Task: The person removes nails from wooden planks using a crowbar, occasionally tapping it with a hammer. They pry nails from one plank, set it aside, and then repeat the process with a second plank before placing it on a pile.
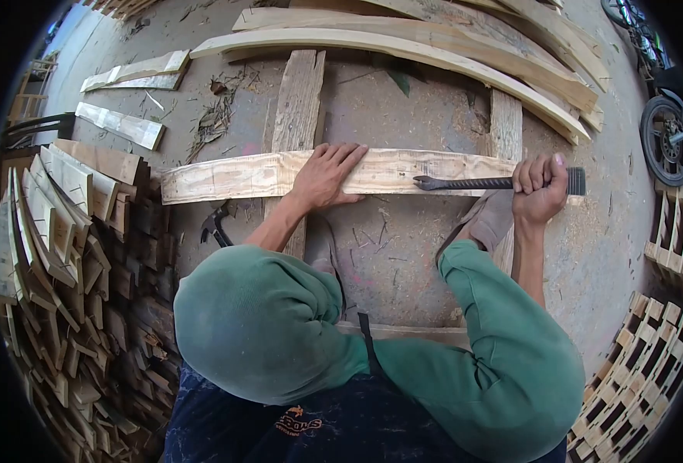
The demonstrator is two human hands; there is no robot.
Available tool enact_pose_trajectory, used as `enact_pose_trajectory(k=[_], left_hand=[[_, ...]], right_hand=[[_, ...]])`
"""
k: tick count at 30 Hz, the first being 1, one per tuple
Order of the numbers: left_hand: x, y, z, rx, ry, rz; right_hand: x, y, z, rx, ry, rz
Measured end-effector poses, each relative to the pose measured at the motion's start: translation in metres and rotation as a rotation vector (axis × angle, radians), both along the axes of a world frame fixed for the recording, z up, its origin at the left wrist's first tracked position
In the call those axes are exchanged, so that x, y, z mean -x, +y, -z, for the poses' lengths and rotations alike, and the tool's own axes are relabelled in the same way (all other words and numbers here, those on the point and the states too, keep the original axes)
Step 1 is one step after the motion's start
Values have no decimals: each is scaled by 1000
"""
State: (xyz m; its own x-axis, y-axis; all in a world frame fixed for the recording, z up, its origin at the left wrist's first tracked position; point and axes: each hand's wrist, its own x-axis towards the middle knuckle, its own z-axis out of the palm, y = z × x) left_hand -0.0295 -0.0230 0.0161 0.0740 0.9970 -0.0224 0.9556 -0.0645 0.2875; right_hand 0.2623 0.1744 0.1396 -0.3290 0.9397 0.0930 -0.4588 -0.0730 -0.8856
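Note:
A pale wooden board [233, 176] lies crosswise in front of me, over two upright-running timbers, the left timber [299, 100] and the right timber [506, 123]. My left hand [327, 176] spans the board near its middle, fingers at the far edge and thumb along the near edge. Closed in a fist, my right hand [540, 187] grips a black pry bar [465, 184] with a twisted shaft. Its forked tip points left above the board. The bar's other end sticks out right of my fist. A claw hammer [216, 225] rests on the floor beside my left leg.
Long planks [434, 46] are piled beyond the board. Short wood pieces [121, 125] lie at the far left. A large stack of boards [55, 231] stands close on my left. Slatted wood [642, 378] sits at the lower right, and a motorcycle [666, 139] is at the right edge.

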Motion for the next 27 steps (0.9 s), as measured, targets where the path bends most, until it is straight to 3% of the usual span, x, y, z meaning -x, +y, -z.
enact_pose_trajectory(k=[1,3,5,7,9,11,15,17,20,23,25,27], left_hand=[[-1,-1,-1,-14,-40,3],[0,-1,-2,-29,-29,3],[-2,-7,-2,-31,-24,-8],[1,-4,3,-30,-39,-7],[-2,-12,5,-26,-30,6],[4,-5,2,-8,-23,4],[2,-9,3,-30,-46,7],[2,-7,2,-39,3,14],[-23,-12,-5,-154,17,17],[-65,-3,-21,-98,-221,137],[-81,-3,-12,101,-448,204],[-85,-4,-2,164,-478,183]], right_hand=[[9,1,-7,26,-52,36],[19,-17,-18,-135,-78,-130],[-20,7,11,35,95,16],[-13,26,9,-17,145,-66],[-7,12,-4,122,15,75],[3,-12,-18,-113,-16,-121],[-63,34,45,273,105,245],[-86,35,64,312,157,299],[-78,12,47,289,169,254],[-70,-4,28,317,203,149],[-66,-8,20,299,215,137],[-57,-15,10,308,198,112]])
